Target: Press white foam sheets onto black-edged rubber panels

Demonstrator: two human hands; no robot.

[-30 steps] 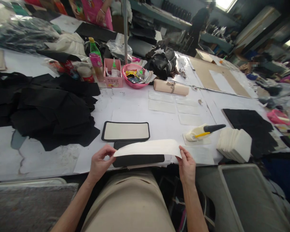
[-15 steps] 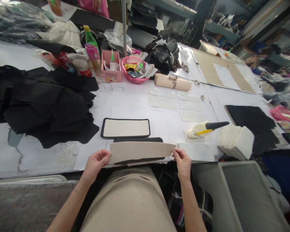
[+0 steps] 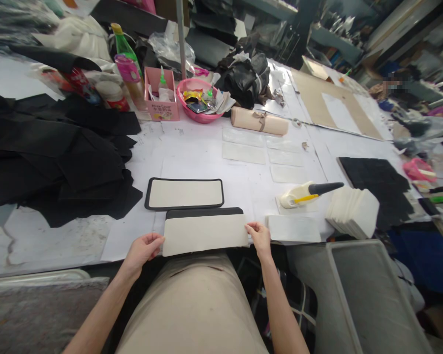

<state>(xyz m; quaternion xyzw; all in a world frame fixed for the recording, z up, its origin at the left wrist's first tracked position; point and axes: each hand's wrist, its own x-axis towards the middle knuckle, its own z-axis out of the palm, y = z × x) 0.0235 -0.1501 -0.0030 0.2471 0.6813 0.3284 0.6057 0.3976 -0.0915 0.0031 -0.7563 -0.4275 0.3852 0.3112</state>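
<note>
A cream rectangular sheet (image 3: 205,233) is stretched between my two hands at the table's front edge. My left hand (image 3: 146,250) pinches its left end, and my right hand (image 3: 259,238) pinches its upper right corner. Under the sheet lies a black piece (image 3: 204,212), of which only a strip along the far side shows. Just beyond it rests a cream panel (image 3: 185,193) with a black rounded border.
Black sheets (image 3: 70,162) are heaped at left. A pink box (image 3: 161,96), a pink basket (image 3: 203,115) and a beige roll (image 3: 259,121) stand farther back. At right are a glue container with a yellow brush (image 3: 295,195) and a white stack (image 3: 352,211).
The cream sheet has come down over the black piece and looks flatter, hiding the black strip seen along its near side. My right hand has moved left. The whole view has shifted slightly.
</note>
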